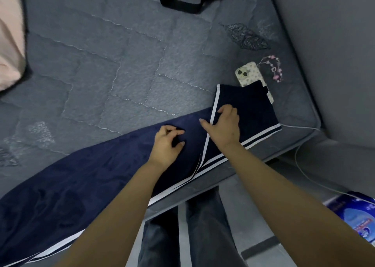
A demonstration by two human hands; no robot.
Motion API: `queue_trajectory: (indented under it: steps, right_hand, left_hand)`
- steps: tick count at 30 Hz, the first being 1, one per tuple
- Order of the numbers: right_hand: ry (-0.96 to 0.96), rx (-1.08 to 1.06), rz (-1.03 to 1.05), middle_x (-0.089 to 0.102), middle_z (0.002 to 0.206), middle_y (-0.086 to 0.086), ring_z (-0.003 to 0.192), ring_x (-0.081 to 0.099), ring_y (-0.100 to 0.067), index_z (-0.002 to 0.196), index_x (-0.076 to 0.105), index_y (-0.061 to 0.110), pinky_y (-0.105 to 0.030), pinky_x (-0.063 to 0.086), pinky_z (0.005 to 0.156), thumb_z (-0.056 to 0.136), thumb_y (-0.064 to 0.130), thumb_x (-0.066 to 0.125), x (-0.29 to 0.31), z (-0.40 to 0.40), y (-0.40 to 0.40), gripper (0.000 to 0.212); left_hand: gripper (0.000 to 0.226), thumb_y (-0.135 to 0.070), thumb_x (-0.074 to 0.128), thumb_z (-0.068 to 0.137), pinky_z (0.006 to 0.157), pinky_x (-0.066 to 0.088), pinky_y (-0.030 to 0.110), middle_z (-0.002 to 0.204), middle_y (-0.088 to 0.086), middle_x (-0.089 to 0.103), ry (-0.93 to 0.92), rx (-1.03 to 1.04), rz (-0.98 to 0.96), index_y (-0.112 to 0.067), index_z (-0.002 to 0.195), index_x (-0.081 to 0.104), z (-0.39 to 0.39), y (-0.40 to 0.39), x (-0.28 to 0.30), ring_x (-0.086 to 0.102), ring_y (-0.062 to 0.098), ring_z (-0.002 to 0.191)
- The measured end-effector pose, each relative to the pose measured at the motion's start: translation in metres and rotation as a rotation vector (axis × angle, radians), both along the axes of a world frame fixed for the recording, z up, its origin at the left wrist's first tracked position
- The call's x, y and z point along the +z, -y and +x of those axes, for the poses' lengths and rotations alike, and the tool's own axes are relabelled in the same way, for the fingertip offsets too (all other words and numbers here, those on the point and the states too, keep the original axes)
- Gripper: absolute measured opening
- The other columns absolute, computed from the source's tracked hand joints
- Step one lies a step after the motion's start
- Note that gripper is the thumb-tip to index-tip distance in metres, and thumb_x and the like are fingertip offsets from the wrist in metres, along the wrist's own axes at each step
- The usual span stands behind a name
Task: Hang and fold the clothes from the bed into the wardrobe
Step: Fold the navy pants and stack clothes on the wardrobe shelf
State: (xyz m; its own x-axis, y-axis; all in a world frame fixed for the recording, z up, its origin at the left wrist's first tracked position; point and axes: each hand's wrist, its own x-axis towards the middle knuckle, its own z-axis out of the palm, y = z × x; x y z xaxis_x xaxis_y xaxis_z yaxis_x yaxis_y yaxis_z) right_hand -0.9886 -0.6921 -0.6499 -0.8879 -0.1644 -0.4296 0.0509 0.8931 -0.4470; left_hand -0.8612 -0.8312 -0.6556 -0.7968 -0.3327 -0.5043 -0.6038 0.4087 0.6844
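The navy track pants [97,177] run off the picture's edge at 8 o'clock, so their far end is unseen. Their folded-over part covers the lower end of the phone [250,74]. A black garment [180,0] at 12 o'clock and a pink cloth [10,33] at 10 o'clock are both cut off. The blue package [357,216] at 4 o'clock is cropped, its print too blurred to read. The right hand [224,126] hides the cloth beneath its fingers [222,110].
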Motion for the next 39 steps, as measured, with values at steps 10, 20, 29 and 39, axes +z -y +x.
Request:
queue_trajectory:
  steps: [10, 20, 29, 39]
  right_hand:
    - [0.187, -0.98, -0.734, 0.045, 0.067, 0.006, 0.054, 0.044, -0.002, 0.072, 0.044, 0.02, -0.017, 0.041, 0.047, 0.08, -0.006, 0.049, 0.029, -0.028, -0.061, 0.027]
    - [0.325, -0.993, -0.511, 0.063, 0.107, -0.001, 0.095, 0.063, -0.017, 0.119, 0.057, 0.014, -0.034, 0.057, 0.084, 0.088, 0.013, 0.071, -0.001, -0.026, -0.147, 0.034]
    - [0.516, -1.207, -0.894, 0.065, 0.125, -0.005, 0.114, 0.061, -0.021, 0.13, 0.058, 0.013, -0.037, 0.051, 0.097, 0.084, 0.01, 0.073, 0.011, -0.025, -0.144, 0.048]
    - [0.444, -0.608, -1.042, 0.073, 0.108, 0.0, 0.101, 0.069, -0.016, 0.114, 0.068, 0.015, -0.023, 0.055, 0.079, 0.089, 0.0, 0.063, 0.11, 0.02, -0.07, 0.03]
  left_hand:
    - [0.035, -0.011, 0.065, 0.092, 0.098, 0.027, 0.014, 0.127, 0.003, 0.04, 0.108, 0.062, 0.004, -0.016, 0.126, 0.06, -0.016, -0.011, 0.001, 0.042, 0.021, 0.121]
    - [0.046, -0.027, 0.065, 0.091, 0.11, 0.021, 0.039, 0.141, -0.002, 0.04, 0.1, -0.088, -0.113, -0.025, 0.135, 0.05, -0.112, -0.062, 0.003, 0.035, 0.019, 0.131]
    - [0.026, -0.034, 0.058, 0.097, 0.096, 0.051, 0.036, 0.116, 0.008, 0.068, 0.303, 0.146, 0.495, -0.013, 0.112, 0.064, -0.17, -0.082, 0.002, 0.065, 0.026, 0.11]
    - [0.009, -0.026, 0.054, 0.1, 0.088, 0.053, 0.028, 0.102, -0.001, 0.065, -0.09, 0.473, 0.786, -0.019, 0.099, 0.059, -0.078, -0.024, 0.056, 0.063, 0.011, 0.095]
